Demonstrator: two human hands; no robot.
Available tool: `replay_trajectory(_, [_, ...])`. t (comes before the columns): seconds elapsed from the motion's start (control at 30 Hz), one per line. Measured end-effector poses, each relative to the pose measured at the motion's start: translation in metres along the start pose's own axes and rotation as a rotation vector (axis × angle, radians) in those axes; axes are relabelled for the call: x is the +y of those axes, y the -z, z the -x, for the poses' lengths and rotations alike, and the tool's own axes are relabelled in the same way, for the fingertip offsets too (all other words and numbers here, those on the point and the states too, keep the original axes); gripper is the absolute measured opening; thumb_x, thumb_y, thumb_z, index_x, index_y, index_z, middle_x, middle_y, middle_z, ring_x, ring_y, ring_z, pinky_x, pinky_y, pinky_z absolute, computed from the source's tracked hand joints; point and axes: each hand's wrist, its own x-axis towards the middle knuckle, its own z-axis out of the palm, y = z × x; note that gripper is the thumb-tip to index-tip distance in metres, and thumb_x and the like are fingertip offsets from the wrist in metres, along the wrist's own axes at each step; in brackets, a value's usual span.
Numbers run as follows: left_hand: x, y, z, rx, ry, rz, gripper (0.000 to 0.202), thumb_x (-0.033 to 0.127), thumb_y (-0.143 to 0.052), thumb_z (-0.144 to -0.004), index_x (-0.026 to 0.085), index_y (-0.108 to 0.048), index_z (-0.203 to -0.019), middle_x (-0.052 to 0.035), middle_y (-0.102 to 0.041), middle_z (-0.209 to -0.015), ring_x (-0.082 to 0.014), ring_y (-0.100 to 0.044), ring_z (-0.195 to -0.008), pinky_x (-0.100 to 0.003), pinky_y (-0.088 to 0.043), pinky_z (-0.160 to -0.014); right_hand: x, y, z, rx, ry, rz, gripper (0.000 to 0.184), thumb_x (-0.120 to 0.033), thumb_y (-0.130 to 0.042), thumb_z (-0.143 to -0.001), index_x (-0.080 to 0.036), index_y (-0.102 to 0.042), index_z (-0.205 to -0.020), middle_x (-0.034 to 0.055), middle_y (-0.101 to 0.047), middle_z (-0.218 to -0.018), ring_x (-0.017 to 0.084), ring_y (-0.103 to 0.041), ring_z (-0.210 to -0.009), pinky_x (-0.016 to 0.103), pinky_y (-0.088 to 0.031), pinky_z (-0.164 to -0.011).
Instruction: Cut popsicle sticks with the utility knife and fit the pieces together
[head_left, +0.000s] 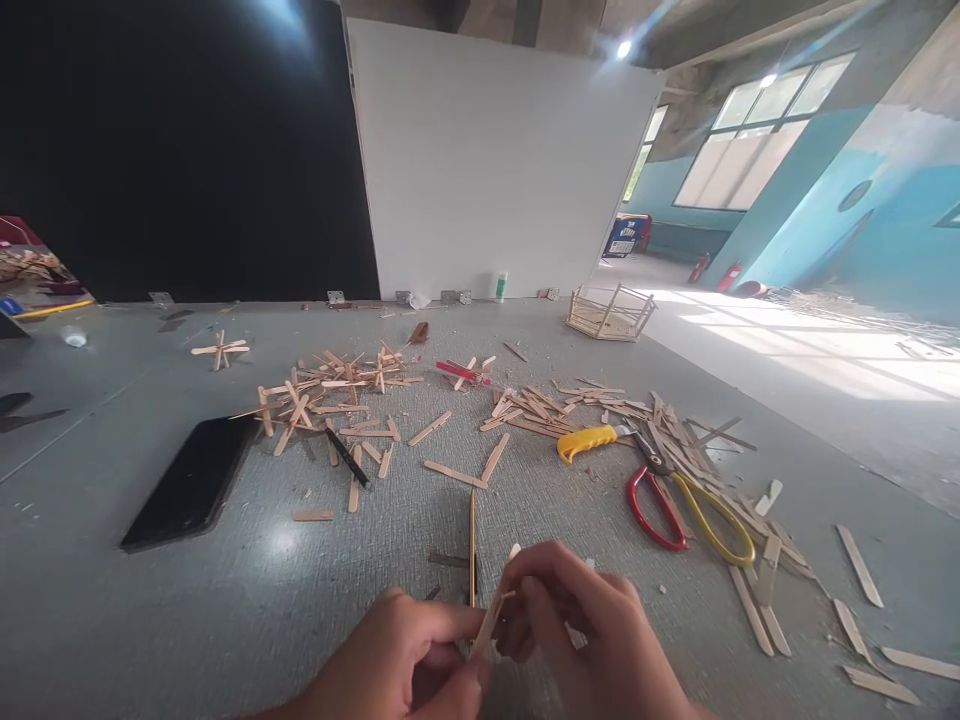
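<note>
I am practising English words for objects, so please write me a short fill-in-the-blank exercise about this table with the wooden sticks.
1. Both hands, the left hand and the right hand, hold a thin wooden ____ between them.
2. The scissors have one red handle and one ____ handle.
3. The black phone lies flat on the ____ side of the table.
4. The knife beside the scissors has a ____ handle.

Missing words: stick; yellow; left; yellow
</note>
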Motion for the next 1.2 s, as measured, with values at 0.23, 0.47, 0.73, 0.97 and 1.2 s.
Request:
replay_trajectory(0.23, [-0.008,0.004,-0.002,0.009,-0.04,-0.093,0.038,0.048,-0.065,-0.095,0.015,-0.076,-0.111,-0.0016,-0.062,-0.075,-0.0134,-0.056,-0.067,-0.02,-0.042,-0.059,0.007,-0.001,0.001,-0.09,0.008,-0.022,0.021,-0.03,-0.049,-0.108,-0.023,-0.06,-0.091,-0.0001,-0.078,-0.072,0.011,-0.071,-0.059,0.019,-0.057,-0.06])
replay_trajectory(0.47, [-0.017,0.01,-0.002,0.208,-0.377,-0.7,0.037,0.025,-0.041,-0.107,0.017,-0.074,-0.092,-0.0007,-0.07,-0.065,-0.0112,-0.067,-0.053,-0.015,-0.05,-0.049,0.01,0.006,-0.01,-0.058,-0.167,-0.097,0.044,-0.063,-0.043,-0.106,-0.021,-0.056,-0.097,0.0055,-0.075,-0.081,0.016,-0.073,-0.06,0.026,-0.059,-0.057])
replay_trajectory(0.73, [-0.024,0.032,0.001,0.736,-1.214,-1.817,0.045,0.007,-0.037,-0.103,-0.005,-0.057,-0.142,-0.0209,-0.08,-0.101,-0.0268,-0.076,-0.078,-0.034,-0.063,-0.065,0.002,0.015,-0.004,-0.191,-0.151,-0.369,0.045,-0.061,-0.043,-0.107,-0.02,-0.06,-0.115,0.0022,-0.069,-0.08,0.013,-0.068,-0.055,0.024,-0.052,-0.052])
replay_trajectory(0.97, [0.012,0.03,0.005,0.573,-0.952,-1.452,0.049,0.039,-0.052,-0.107,0.019,-0.055,-0.152,-0.0119,-0.079,-0.106,-0.025,-0.075,-0.093,-0.036,-0.064,-0.085,-0.021,0.017,0.002,-0.153,-0.164,-0.419,0.042,-0.059,-0.059,-0.102,-0.018,-0.067,-0.098,0.0051,-0.071,-0.081,0.013,-0.071,-0.058,0.022,-0.052,-0.054])
replay_trajectory(1.2, [0.013,0.023,0.02,0.447,-0.811,-1.14,0.039,0.035,-0.051,-0.107,0.022,-0.066,-0.141,-0.0093,-0.079,-0.095,-0.0251,-0.074,-0.09,-0.034,-0.062,-0.084,-0.024,0.013,0.005,-0.054,-0.308,-0.365,0.05,-0.068,-0.064,-0.095,-0.019,-0.062,-0.088,0.0057,-0.075,-0.068,0.013,-0.071,-0.049,0.02,-0.05,-0.05])
